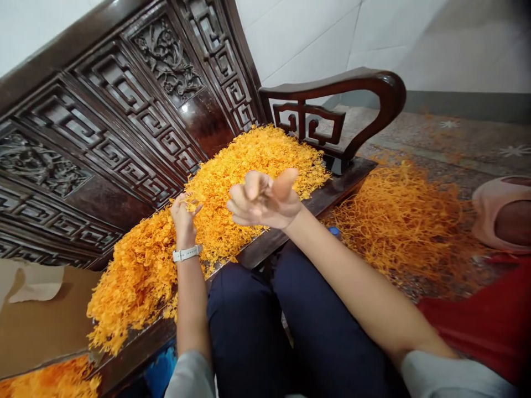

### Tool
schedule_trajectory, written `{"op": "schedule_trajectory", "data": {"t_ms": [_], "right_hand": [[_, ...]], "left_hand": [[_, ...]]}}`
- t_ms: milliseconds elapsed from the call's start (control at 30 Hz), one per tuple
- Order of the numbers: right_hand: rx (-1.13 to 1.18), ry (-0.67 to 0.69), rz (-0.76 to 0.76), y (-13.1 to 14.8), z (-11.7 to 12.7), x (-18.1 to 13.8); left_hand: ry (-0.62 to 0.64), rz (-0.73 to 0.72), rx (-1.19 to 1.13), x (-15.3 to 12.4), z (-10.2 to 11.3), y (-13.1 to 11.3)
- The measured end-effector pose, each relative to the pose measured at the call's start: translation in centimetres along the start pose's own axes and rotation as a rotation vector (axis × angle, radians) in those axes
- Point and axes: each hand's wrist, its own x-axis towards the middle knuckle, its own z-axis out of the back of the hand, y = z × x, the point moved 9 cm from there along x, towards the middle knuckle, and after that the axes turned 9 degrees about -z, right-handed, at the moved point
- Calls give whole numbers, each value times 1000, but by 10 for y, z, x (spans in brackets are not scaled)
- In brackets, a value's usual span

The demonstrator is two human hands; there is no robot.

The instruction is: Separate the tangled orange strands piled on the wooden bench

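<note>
A long heap of small orange flowers (215,215) covers the seat of a dark carved wooden bench (103,127). My left hand (183,214), with a white watch on the wrist, rests on the heap and pinches a few of the flowers between its fingers. My right hand (261,200) is raised above the bench's front edge, fingers curled loosely and thumb up; whether anything is inside them is hidden. My knees in dark trousers (290,320) point at the bench.
A pile of thin orange stalks (398,215) lies on the floor to the right of the bench's curved armrest (352,94). Another person in red and a pink head covering (498,215) sits at the right edge. Brown cardboard (37,326) lies at the left.
</note>
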Motion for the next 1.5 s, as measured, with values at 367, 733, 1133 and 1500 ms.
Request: {"op": "schedule_trajectory", "data": {"t_ms": [367,733,1133,1500], "right_hand": [[-664,-767,-490,-63,101,8],[-1182,-702,-288,-71,158,116],[-828,-424,-594,-129,89,101],[-404,365,-991,-174,31,87]], "left_hand": [[307,244,-296,9,-44,-15],[280,317,-451,42,-39,-4],[255,412,-779,49,-27,12],[-55,251,-973,94,65,17]]}}
